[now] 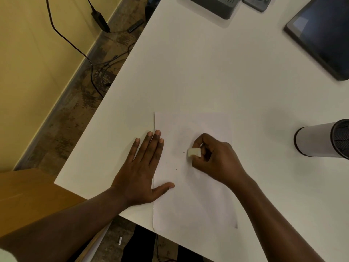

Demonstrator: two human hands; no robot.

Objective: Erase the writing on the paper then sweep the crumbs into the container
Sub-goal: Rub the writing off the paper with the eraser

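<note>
A white sheet of paper (190,201) lies on the white table (207,72), near its front edge. My left hand (141,171) presses flat on the paper's left edge, fingers straight and spread. My right hand (215,159) pinches a small white eraser (194,152) against the middle of the sheet. Faint grey marks show above the eraser, and a few dark crumbs (176,169) lie on the paper to its left. A cylindrical container (319,140) with a black mesh rim lies on its side at the right edge of the table.
A dark tablet (324,35) lies at the back right, with grey devices (217,5) at the back. Cables (88,59) run over the floor to the left. A brown cardboard box (34,193) stands beside the table's near-left corner.
</note>
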